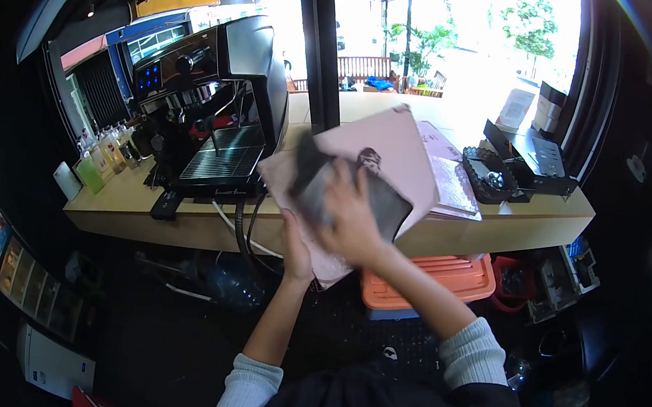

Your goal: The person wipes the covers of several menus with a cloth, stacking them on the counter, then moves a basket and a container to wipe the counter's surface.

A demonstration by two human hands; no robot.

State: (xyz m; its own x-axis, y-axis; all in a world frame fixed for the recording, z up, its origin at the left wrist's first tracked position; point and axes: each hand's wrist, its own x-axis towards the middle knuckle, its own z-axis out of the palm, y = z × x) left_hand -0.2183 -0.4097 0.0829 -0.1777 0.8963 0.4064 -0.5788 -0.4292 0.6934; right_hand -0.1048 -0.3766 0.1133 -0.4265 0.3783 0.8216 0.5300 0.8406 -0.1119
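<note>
A pink menu (402, 144) with a small dark print is tilted up in front of me, above the counter's edge. My left hand (298, 251) grips its lower left edge, thumb on the front and the other fingers hidden behind. Flat against its face is a dark grey cloth (388, 206), partly smeared by motion. My right hand (346, 216) presses on that cloth with fingers spread, also blurred. More pink menus (454, 184) lie on the counter just behind, to the right, some with a shiny surface.
An espresso machine (230, 114) stands on the wooden counter (505, 230) at left, near several bottles (107, 150). To the right are a dark scalloped basket (488, 177) and a black box (537, 161). Below the counter sits an orange-lidded bin (441, 283) beside a red bucket (513, 281).
</note>
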